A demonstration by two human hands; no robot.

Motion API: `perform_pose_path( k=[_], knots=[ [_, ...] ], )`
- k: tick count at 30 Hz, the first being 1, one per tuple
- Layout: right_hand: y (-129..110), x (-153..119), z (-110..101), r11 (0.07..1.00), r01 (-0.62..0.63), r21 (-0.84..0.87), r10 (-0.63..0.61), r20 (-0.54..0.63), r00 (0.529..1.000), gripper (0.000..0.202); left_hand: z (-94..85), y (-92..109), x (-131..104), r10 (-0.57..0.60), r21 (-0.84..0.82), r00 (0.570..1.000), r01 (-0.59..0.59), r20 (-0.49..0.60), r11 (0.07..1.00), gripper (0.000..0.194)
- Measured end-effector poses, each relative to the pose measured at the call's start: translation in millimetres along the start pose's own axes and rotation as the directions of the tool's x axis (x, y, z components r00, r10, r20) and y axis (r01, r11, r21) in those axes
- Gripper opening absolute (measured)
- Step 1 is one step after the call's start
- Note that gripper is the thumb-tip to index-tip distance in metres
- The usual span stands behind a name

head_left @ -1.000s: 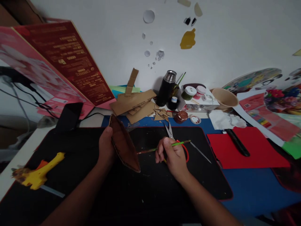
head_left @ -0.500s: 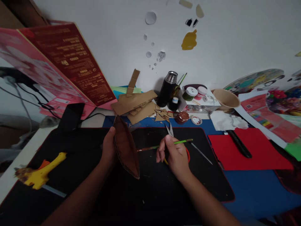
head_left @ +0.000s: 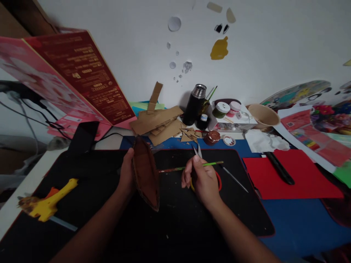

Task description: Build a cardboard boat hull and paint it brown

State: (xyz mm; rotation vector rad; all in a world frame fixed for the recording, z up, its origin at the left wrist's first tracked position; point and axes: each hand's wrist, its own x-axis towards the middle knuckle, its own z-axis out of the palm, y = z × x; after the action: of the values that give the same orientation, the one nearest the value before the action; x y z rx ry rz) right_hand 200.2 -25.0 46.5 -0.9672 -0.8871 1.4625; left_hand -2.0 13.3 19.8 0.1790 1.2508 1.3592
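My left hand (head_left: 127, 171) grips a brown, boat-shaped cardboard piece (head_left: 146, 173) by its left side, its hollow side facing up and right. A thin green paintbrush (head_left: 210, 164) is pinched between the fingers of my right hand (head_left: 201, 177). The reddish-brown brush end points left and reaches the right edge of the boat shape; whether it touches is hard to tell. Scissors with orange handles (head_left: 219, 181) lie partly hidden under my right hand. Behind them stands an open jar of brown paint (head_left: 212, 137), with its lid (head_left: 228, 140) beside it.
Cardboard scraps (head_left: 160, 122), a black thermos (head_left: 194, 105) and paint jars (head_left: 222, 109) line the back. A yellow glue gun (head_left: 46, 206) lies left on the black mat (head_left: 178, 226). At right are a thin metal rod (head_left: 235, 179) and red sheet (head_left: 301, 175) with a black cutter (head_left: 279, 168).
The boat shape has turned slightly in my left hand, its lower tip moving a little left and down. The brush has shifted slightly left and up with my right hand.
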Motion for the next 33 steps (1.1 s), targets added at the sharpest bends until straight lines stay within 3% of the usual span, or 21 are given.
perform_pose_path(
  k=[6,11,16,22,33],
  knots=[
    [1.1,-0.4,-0.9,1.0,-0.008,-0.009,0.008,0.009,1.0,0.056,0.0,0.1,-1.4,0.043,0.066,0.998,-0.045,0.037,0.997,0.05],
    [0.7,2.0,0.9,1.0,-0.004,-0.003,0.004,-0.015,1.0,0.053,2.0,2.5,-5.8,-0.013,0.087,0.997,0.006,0.076,0.996,0.05],
    [1.9,1.5,0.8,1.0,-0.008,0.013,0.008,0.005,1.0,0.055,3.3,3.7,-6.4,0.01,0.065,0.992,-0.018,0.125,0.998,0.05],
    [2.3,3.9,1.7,0.999,0.009,0.032,-0.009,-0.009,1.0,0.051,5.2,5.5,-10.5,-0.09,0.058,0.991,0.084,0.103,0.995,0.049],
    [4.4,6.2,0.1,0.998,0.018,0.065,-0.018,-0.003,1.0,0.05,1.7,6.4,-8.8,-0.103,0.013,0.971,0.103,0.214,0.995,0.051]
  ],
)
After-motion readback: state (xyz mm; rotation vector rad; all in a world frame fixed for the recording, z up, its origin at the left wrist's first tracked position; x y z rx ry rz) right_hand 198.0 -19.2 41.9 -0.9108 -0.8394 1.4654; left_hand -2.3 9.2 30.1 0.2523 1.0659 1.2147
